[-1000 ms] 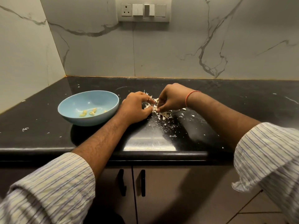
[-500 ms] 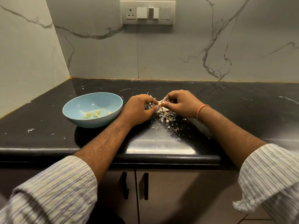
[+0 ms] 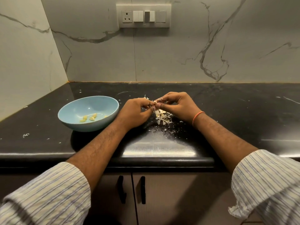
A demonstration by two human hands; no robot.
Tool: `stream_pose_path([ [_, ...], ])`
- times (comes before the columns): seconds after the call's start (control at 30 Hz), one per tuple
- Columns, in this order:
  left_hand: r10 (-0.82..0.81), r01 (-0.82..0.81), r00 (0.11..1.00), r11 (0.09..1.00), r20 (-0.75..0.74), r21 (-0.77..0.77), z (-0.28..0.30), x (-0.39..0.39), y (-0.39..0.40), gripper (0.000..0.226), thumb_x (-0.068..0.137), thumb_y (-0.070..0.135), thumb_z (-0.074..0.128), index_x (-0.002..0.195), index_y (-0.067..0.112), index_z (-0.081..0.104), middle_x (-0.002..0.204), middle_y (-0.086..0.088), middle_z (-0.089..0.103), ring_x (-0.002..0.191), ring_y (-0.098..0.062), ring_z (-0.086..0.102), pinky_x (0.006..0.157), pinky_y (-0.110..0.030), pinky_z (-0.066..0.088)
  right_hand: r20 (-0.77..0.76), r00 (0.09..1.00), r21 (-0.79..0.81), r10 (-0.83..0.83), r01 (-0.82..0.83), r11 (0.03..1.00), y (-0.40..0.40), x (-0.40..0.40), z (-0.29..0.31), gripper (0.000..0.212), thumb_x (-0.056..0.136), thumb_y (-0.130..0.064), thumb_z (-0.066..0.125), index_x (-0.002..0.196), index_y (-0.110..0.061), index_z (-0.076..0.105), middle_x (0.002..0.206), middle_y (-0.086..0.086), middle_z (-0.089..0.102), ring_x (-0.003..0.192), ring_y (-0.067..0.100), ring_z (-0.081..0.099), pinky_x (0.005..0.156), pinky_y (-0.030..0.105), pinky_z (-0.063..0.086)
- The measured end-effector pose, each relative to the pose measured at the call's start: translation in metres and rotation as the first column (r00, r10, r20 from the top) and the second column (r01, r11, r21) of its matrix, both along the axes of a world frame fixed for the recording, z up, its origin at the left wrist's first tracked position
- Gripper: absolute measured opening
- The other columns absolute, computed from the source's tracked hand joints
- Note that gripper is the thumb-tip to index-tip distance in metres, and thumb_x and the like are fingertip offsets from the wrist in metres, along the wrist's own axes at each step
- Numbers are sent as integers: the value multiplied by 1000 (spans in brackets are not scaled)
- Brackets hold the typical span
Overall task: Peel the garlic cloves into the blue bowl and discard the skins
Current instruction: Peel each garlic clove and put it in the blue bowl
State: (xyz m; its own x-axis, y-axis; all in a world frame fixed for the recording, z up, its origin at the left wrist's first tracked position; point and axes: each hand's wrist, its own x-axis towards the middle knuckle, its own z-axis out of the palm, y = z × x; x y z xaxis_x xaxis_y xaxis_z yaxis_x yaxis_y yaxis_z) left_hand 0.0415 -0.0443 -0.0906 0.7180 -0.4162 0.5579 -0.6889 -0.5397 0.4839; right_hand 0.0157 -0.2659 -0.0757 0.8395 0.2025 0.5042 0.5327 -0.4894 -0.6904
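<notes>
While both hands meet over the skin pile, mid-peel on one more garlic clove (image 3: 154, 106). Left hand (image 3: 136, 113) curled, fingertips pinching the small pale piece; right hand (image 3: 177, 108) curled likewise, thumb and forefinger pinched on the same piece from the other side. Hard to tell, so tightly covered, whether clove or only a strip of skin shows between the fingertips; probably a clove partly stripped.

Directly beneath and just nearer than the fingertips, a heap of papery garlic skins (image 3: 163, 117) on the black tabletop (image 3: 243, 120), with finer flakes scattered nearer still toward the front edge. Just beside the left hand, on its outer side, the blue bowl (image 3: 73, 111), holding a few peeled yellowish cloves (image 3: 90, 118) near its bottom.

Judged stage: early to middle, few cloves done, skins not yet discarded. Next move likely calls for pulling the last skin free with a small twist, letting it fall on the heap, then carrying the bare clove a short way leftward and dropping it over the bowl's rim. No bin in sight for the skins.

Nothing readable anywhere: no brand, label or lettering on bowl or tabletop, nor on the switch plate (image 3: 143, 15) on the wall beyond the hands.
</notes>
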Motion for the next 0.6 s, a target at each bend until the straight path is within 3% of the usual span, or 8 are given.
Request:
stream_pose_path([
  [0.13, -17, 17, 1000, 1000, 7, 23, -1, 0, 1, 23, 94, 39, 75, 113, 27, 82, 102, 9, 80, 93, -9, 73, 88, -43, 61, -23, 999, 51, -30, 31, 998, 2, -2, 1, 19, 94, -24, 79, 108, -12, 80, 98, 2, 80, 92, 20, 77, 86, 39, 64],
  [0.23, 8, -9, 1000, 1000, 15, 22, -1, 0, 2, 22, 94, 37, 77, 114, 28, 81, 105, 10, 79, 95, -6, 72, 90, -41, 61, -119, 992, 159, -44, 62, 985, 0, -7, 12, 15, 98, -17, 74, 108, -7, 76, 93, 8, 81, 86, 22, 78, 72, 32, 62],
  [0.33, 23, -24, 999, 1000, 34, 16, 0, 0, 1, 17, 96, 33, 74, 112, 29, 81, 106, 11, 78, 96, -7, 71, 92, -40, 60, -253, 963, 116, -91, 123, 986, -11, -12, 29, 15, 94, -21, 79, 103, -9, 77, 88, 6, 80, 87, 24, 78, 68, 33, 63],
  [0.47, 17, -18, 1000, 1000, 10, 18, 1, 0, 1, 19, 98, 31, 73, 116, 28, 79, 112, 10, 77, 100, -7, 70, 95, -40, 60, -245, 943, -233, -224, 167, 958, -29, -19, 52, 13, 89, -24, 84, 97, -15, 81, 87, -1, 77, 80, 15, 74, 74, 35, 66],
  [0.53, 15, -15, 1000, 1000, 2, 22, 1, 0, 1, 19, 98, 30, 73, 116, 28, 78, 113, 10, 76, 101, -8, 69, 95, -40, 60, -133, 947, -522, -293, 185, 833, -30, -25, 62, 15, 90, -29, 83, 99, -18, 81, 92, -7, 78, 81, 14, 74, 81, 35, 64],
  [0.6, 14, -14, 1000, 1000, 5, 21, 0, 1, 1, 18, 98, 29, 73, 115, 28, 78, 112, 9, 76, 101, -9, 69, 94, -41, 60, 32, 946, -742, -323, 239, 627, -27, -31, 74, 16, 93, -30, 79, 102, -17, 81, 98, -2, 79, 88, 16, 72, 87, 38, 61],
])
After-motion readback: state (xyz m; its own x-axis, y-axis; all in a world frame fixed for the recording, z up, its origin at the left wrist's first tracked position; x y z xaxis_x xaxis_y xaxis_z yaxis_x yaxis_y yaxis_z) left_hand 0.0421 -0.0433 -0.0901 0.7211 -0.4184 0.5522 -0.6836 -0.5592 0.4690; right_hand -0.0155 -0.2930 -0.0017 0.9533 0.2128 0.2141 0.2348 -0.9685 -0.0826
